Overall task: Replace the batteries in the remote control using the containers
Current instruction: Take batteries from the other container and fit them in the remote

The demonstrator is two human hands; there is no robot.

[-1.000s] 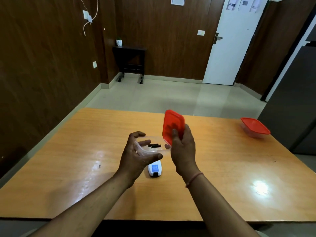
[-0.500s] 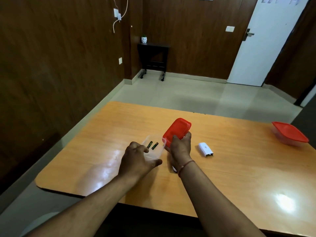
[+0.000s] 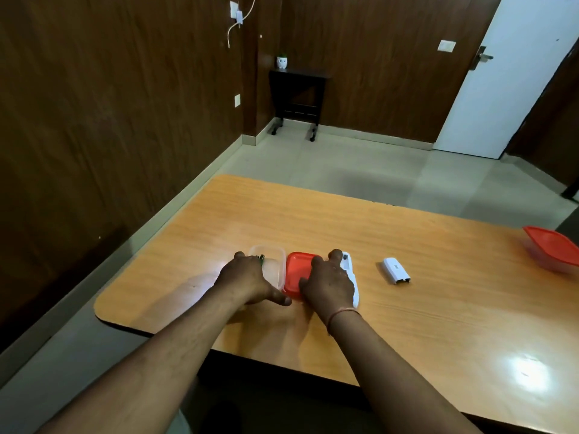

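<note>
Right hand [image 3: 327,283] on red lid [image 3: 297,272], remote [image 3: 352,277] just right, partly hidden

Left hand [image 3: 249,278]: bare, with no ring or glove visible on it.
Left forearm [image 3: 163,352]: uncovered along its whole visible length; no sleeve or watch showed.
Right hand [image 3: 329,285]: bare, nothing seen on the visible fingers.
Right wrist band [image 3: 341,314]: a thin, thread-like band, reddish-orange, looped once around the wrist.
Right forearm [image 3: 398,371]: uncovered from the band down to the frame's lower edge.
Clothing: a small pale patch [image 3: 181,426] sat at the bottom edge between the arms; too little showed to tell what garment it was.
</note>
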